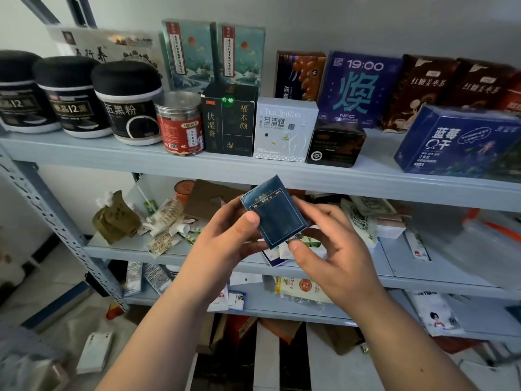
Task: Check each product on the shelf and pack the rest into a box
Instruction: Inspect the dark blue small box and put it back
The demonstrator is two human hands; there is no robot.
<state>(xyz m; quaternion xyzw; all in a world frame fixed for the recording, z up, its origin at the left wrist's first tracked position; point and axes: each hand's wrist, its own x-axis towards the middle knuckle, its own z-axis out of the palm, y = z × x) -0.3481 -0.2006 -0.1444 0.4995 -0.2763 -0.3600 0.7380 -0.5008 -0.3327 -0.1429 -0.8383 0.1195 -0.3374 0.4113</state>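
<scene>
The left hand [225,238] pinches the small dark blue box [275,214] at its left edge, thumb on the front. The box hangs tilted in the air, in front of the shelf [84,158], just below its top board. It looks light, stiff, perhaps glossy, so the side edges seem the best grip. The right hand [335,249] pinches its lower corner. Free room is only before the crowded shelf.

One wide-angle camera sits on the person's head, facing forward and tilted down at a grey shelf unit [56,224] from close by. The left hand [225,235] and right hand [335,249] sit near mid-frame; the top shelf [282,176] crosses the upper half, the floor [42,306] shows lower left, and straight edges bow toward the borders
</scene>
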